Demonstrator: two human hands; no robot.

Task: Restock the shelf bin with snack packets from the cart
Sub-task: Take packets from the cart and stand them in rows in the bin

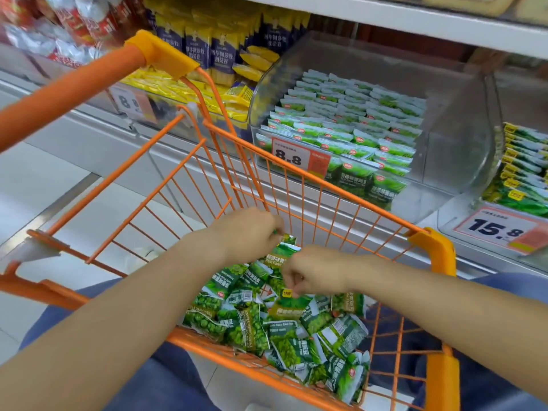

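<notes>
Snack packets (284,324) lie heaped in the cart (433,247), toward its near right corner. The left hand (249,232) pinches one green packet (286,247); the right hand (311,271) pinches another (292,307). The shelf bin (453,161) stands beyond the cart's far rim.

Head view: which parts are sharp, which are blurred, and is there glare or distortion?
Head view: the clear shelf bin shows soft glare on its curved wall; red packets at upper left are smeared by blur; the orange cart rails bow from wide-angle distortion; price tag and green packets read fairly sharp.
</notes>
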